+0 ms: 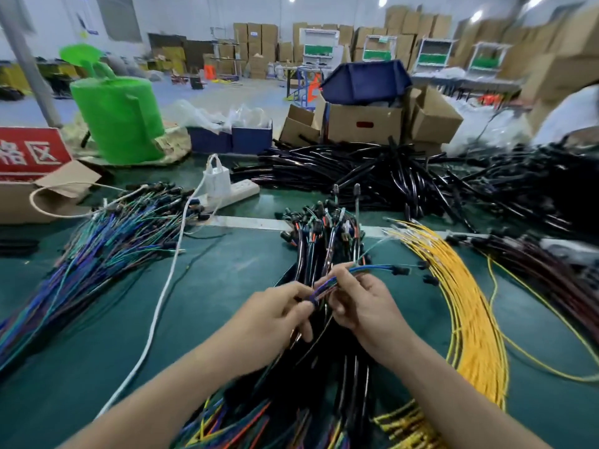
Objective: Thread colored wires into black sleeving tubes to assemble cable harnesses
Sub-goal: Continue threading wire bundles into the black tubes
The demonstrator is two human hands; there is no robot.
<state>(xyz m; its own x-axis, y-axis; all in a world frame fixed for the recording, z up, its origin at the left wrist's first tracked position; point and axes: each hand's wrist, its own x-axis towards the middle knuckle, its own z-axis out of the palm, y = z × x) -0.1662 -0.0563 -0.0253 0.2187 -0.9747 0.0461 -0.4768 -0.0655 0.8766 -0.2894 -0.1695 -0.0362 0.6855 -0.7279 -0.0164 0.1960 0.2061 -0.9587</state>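
1. Closest, below the grip: both bare arms come in from the bottom edge and are cut off there. Under them lies a mess of colored wire ends (pixel 233 426). It's too blurry to sort out.
2. The grip: L hand (pixel 278 314) pinches a thin bunch of blue wires (pixel 372 268) w/ thumb & fingers. R hand (pixel 363 306) has its fingers curled round the same bunch, just right of the L hand. The two hands almost touch. Can't tell if a black tube is also in the pinch, since the fingers hide that spot.
3. The blue wires stick out up & right of the grip and end in a small black plug (pixel 401 271).
4. Under & just behind the grip: a black harness bundle (pixel 324 241) on the green table (pixel 227 286). The hands hide its middle.
5. Right of the grip: yellow wires (pixel 470 319) in a long curve. Their low end runs off the pic.
6. Left of the grip: a white cord (pixel 162 286), then a big bunch of blue-green wires (pixel 107 247), cut off at the left edge.
7. Far right: dark red wires (pixel 551 270), blurry.
8. Behind the grip: a power strip (pixel 240 191) w/ a white charger (pixel 217 178), and a pile of black tubes (pixel 372 170).
9. Farther back: a cardboard box (pixel 359 124) w/ a blue bin (pixel 366 81) on top. Far left is a green stool (pixel 120 118) & a red sign (pixel 29 153), half cut off.
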